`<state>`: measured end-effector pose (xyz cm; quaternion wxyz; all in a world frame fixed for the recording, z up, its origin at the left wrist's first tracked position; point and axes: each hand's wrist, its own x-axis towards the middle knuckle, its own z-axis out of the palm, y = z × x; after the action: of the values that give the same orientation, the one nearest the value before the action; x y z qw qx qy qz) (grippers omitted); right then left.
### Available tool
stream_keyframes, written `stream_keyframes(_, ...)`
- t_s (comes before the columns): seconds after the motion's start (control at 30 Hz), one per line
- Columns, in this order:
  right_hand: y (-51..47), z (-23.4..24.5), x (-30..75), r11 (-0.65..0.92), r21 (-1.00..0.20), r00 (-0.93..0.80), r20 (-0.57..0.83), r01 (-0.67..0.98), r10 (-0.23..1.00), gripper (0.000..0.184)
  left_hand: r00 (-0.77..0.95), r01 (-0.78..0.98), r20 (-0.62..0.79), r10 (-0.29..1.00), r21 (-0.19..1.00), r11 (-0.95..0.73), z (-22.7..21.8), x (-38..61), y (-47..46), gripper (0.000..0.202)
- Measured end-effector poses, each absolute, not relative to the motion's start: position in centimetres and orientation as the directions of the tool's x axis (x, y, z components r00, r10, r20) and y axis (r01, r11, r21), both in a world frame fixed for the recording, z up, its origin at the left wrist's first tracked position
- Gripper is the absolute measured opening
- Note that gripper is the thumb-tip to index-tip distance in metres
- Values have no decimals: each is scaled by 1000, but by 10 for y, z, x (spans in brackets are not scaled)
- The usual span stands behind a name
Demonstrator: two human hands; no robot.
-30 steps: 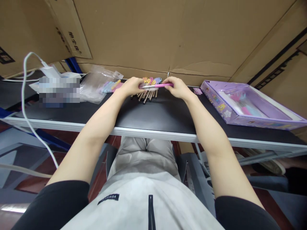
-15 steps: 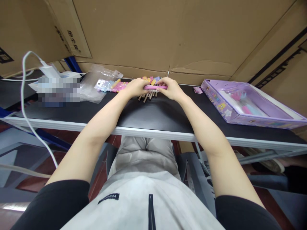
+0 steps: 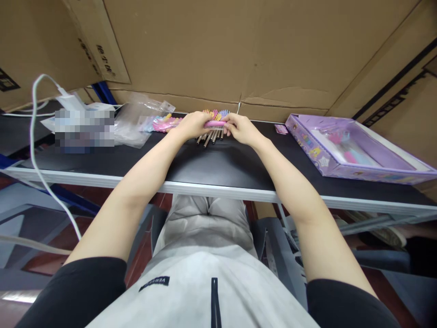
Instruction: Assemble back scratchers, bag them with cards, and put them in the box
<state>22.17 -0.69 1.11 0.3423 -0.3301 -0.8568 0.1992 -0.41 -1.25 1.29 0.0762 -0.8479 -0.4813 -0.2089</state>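
Observation:
My left hand [image 3: 193, 125] and my right hand [image 3: 241, 128] are closed on a slim pink bar [image 3: 215, 123], one at each end, above the far part of the table. Clear plastic shows along the bar's lower side; its exact kind I cannot make out. Left of my left hand lies a row of pastel pink and blue pieces with wavy edges [image 3: 164, 124], partly under clear film. Behind and below the bar is a bundle of silvery metal rods [image 3: 210, 137] with curly yellow, pink and blue tops [image 3: 223, 113], partly hidden by my hands.
A clear plastic bag [image 3: 132, 132] lies to the left, beside a white adapter with a cable [image 3: 72, 101]. At the right stands a purple open box [image 3: 375, 172] with pink and blue contents. A small pink card [image 3: 281, 129] lies near it. Cardboard [image 3: 218, 54] walls the back.
My right hand has shifted slightly left, closer to my left hand, so less of the pink bar shows. The pastel pieces at the left have moved and look more bunched.

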Motion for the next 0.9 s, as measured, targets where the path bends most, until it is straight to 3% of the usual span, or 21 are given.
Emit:
stream_keyframes(0.13, -14, 12, 219, 654, -626, -527, 416, 424, 741, 9, 460, 843, 417, 784, 71, -533, 14, -2, -15, 31)
stream_keyframes(0.37, -24, 16, 214, 597, -637, -489, 367, 488, 791, 14, 454, 870, 395, 799, -3, -493, 11, -1, -13, 33)
stream_keyframes(0.7, -17, 12, 216, 667, -461, -519, 420, 585, 745, 13, 489, 856, 395, 778, -45, -515, 8, -1, -10, 35)
stream_keyframes(0.9, -14, 10, 218, 697, -352, -548, 437, 625, 713, 24, 541, 823, 409, 735, -77, -563, 5, 0, -7, 27)
